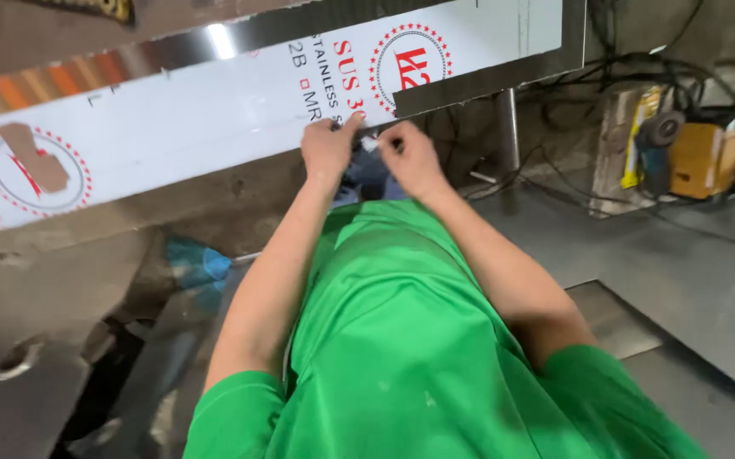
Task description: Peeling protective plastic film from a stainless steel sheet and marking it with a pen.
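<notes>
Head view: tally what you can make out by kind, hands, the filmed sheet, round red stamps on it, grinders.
Hands at the sheet's lower edge: 2, left hand and right hand
White-filmed metal sheet: 1
Round red stamps: 2, left stamp and right stamp
Angle grinder: 1
Total: 6

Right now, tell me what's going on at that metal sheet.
A person in a green shirt has both hands at the lower edge of a long metal sheet covered in white protective film. The left hand and right hand pinch at the film's edge, close together. An angle grinder and tangled cables sit off to the right.
</notes>
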